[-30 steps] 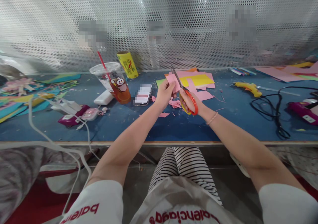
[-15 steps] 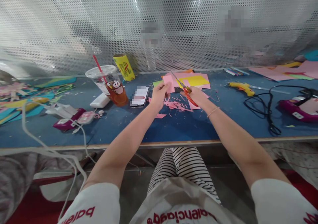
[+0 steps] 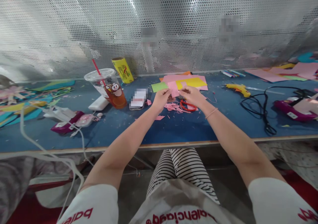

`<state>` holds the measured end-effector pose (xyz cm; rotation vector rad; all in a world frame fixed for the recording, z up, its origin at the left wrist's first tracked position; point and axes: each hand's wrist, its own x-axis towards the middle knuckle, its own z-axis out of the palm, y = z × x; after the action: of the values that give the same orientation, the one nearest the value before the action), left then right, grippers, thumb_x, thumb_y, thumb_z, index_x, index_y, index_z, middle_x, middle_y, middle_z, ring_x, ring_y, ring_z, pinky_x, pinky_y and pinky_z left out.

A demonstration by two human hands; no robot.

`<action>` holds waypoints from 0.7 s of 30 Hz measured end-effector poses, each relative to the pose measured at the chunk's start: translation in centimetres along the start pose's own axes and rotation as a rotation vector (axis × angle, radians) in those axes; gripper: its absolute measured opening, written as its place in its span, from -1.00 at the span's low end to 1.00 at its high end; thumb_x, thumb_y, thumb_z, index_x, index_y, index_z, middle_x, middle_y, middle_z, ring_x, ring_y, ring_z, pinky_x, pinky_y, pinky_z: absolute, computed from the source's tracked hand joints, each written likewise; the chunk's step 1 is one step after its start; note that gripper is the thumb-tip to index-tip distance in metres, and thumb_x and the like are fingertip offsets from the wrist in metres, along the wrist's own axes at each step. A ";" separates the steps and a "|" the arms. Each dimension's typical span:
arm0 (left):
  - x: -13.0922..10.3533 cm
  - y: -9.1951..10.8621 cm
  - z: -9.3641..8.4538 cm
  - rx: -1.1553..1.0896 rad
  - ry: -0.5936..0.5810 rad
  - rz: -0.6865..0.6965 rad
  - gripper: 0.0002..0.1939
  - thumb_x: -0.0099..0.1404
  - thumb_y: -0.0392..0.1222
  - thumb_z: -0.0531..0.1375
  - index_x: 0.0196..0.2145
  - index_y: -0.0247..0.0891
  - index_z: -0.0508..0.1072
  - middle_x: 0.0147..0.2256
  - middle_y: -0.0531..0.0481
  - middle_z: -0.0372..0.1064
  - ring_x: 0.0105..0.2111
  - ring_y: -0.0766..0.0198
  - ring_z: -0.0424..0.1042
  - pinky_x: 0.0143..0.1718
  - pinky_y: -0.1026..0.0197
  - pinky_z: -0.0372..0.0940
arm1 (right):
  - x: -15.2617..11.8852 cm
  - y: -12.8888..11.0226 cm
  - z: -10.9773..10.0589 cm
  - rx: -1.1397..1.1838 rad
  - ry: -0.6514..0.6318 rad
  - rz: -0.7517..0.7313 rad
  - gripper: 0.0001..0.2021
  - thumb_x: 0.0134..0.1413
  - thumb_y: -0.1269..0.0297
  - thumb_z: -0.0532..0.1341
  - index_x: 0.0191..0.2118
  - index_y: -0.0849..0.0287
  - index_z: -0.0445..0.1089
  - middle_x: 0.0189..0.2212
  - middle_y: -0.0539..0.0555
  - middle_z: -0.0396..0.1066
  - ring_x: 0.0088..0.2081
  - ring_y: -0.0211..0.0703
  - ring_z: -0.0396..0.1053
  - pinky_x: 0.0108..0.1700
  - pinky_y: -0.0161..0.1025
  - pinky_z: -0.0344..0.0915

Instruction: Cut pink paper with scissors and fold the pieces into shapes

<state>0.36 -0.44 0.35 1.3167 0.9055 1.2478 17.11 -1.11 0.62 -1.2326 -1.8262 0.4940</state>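
A small piece of pink paper (image 3: 174, 89) is pinched at its left side by my left hand (image 3: 162, 98). My right hand (image 3: 192, 95) has its fingers closed at the paper's right side, with a bit of pink between the fingertips. The red-handled scissors (image 3: 188, 107) lie on the table just below my right hand, their blades hidden. Pink scraps (image 3: 175, 107) are scattered beneath my hands. Behind them lie a yellow sheet (image 3: 196, 82), a green piece (image 3: 159, 86) and larger pink sheets (image 3: 171, 78).
Left of my hands are a phone (image 3: 138, 99), a drink cup with a red straw (image 3: 115, 93) and a yellow roll (image 3: 123, 70). On the right lie a yellow glue gun (image 3: 238, 89), a black cable (image 3: 265, 110) and a purple device (image 3: 294, 111).
The scissors have left my right hand and now lie on the table. My right hand has moved to the pink paper and closed its fingers there.
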 end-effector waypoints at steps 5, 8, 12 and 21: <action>0.0 -0.5 0.1 0.037 -0.086 0.021 -0.78 0.04 -0.13 0.27 -0.50 -0.34 0.38 -0.59 0.12 0.27 -0.57 0.43 0.34 -0.36 0.22 0.39 | 0.0 0.3 1.1 0.121 -0.011 0.008 -0.86 -0.08 0.24 0.17 -0.47 0.22 0.33 -0.53 0.04 0.36 -0.48 -0.25 0.29 -0.38 -0.24 0.23; 0.0 -0.5 -0.1 0.034 -0.138 0.010 -0.74 -0.06 -0.14 0.34 -0.50 -0.36 0.39 -0.55 0.10 0.32 -0.54 0.41 0.38 -0.35 0.23 0.38 | 0.0 0.5 1.3 0.233 0.001 0.076 -0.87 -0.10 0.25 0.18 -0.48 0.21 0.32 -0.58 0.01 0.34 -0.53 -0.26 0.29 -0.43 -0.25 0.24; 0.1 -0.4 -0.4 0.014 -0.136 -0.025 -0.70 -0.15 -0.17 0.38 -0.48 -0.38 0.42 -0.54 0.06 0.36 -0.54 0.41 0.40 -0.38 0.27 0.36 | 0.0 0.4 1.3 0.333 -0.003 0.129 -0.88 -0.15 0.27 0.22 -0.49 0.20 0.32 -0.58 0.00 0.34 -0.56 -0.28 0.29 -0.44 -0.26 0.27; 0.0 0.1 -0.5 0.166 -0.117 -0.082 -0.75 -0.12 -0.25 0.36 -0.51 -0.35 0.35 -0.64 0.08 0.32 -0.60 0.38 0.38 -0.49 0.29 0.31 | 0.3 0.9 1.6 0.410 0.021 0.146 -0.86 -0.15 0.22 0.22 -0.47 0.19 0.35 -0.52 -0.01 0.33 -0.52 -0.31 0.28 -0.41 -0.25 0.33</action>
<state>-0.10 -0.33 0.41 1.4527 0.9852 1.0394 16.25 -0.23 -0.80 -1.0821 -1.5242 0.8846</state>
